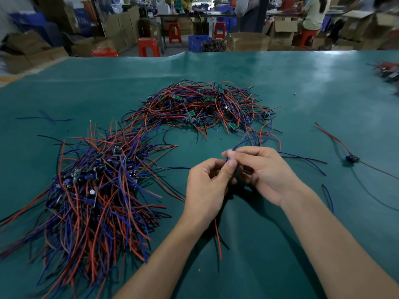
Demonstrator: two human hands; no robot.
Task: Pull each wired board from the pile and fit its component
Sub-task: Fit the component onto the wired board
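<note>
A pile of green wired boards (205,106) with red, blue and black leads lies at the table's middle. A second pile (95,186), whose boards carry dark components, spreads at the left. My left hand (207,188) and my right hand (261,169) meet just in front of me, fingers curled round one wired board that is mostly hidden between them. My right fingertips pinch its blue wire (244,143), which arcs up toward the far pile. A red wire (218,238) hangs down below my left hand.
The green table cover (302,87) spans the view. One wired board (352,158) lies alone at the right, a loose blue wire (328,195) near my right forearm, another blue wire (45,118) at far left. More wired parts (386,71) sit at the far right edge.
</note>
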